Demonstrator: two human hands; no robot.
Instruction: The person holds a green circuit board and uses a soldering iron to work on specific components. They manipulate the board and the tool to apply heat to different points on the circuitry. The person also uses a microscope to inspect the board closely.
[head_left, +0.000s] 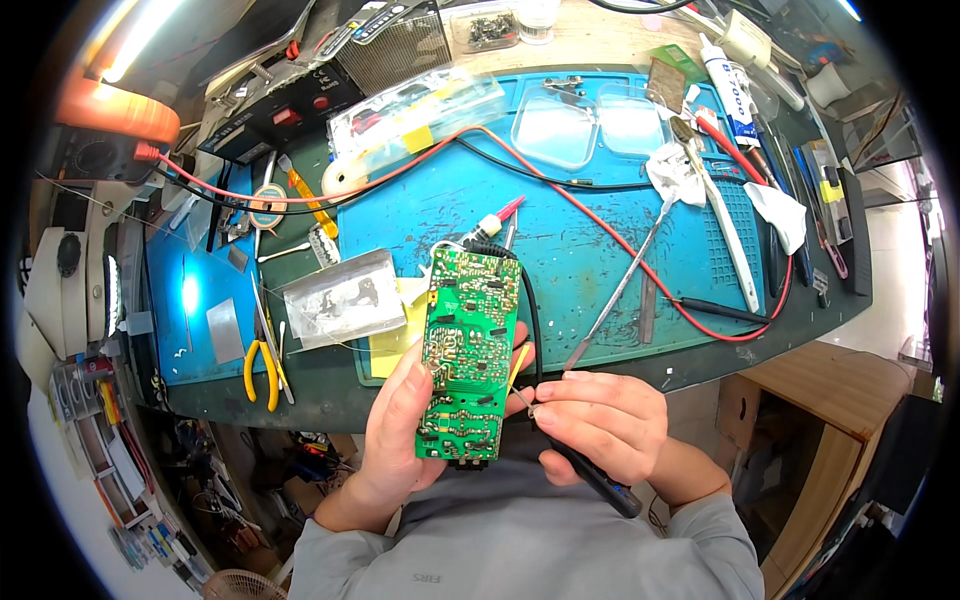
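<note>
My left hand [400,405] is closed round the long edges of a green circuit board [468,350], held upright above the bench's front edge. Its face, dotted with small parts and solder points, shows in full. A black cable [532,300] runs from the board's top and passes down beside it. Just right of the board, my right hand [600,425] grips a slim black-handled tool [595,480]. That tool's thin metal tip points up and left toward the board's lower right edge; whether they touch, I cannot tell. Left fingertips show behind the board on that side.
A blue mat [590,250] covers much of the bench. On it lie a metal tray [345,295], yellow-handled pliers [262,375], red and black test leads [640,255], a white-handled brush [735,250] and clear lidded boxes [555,125]. An orange-cased meter [115,110] stands at far left.
</note>
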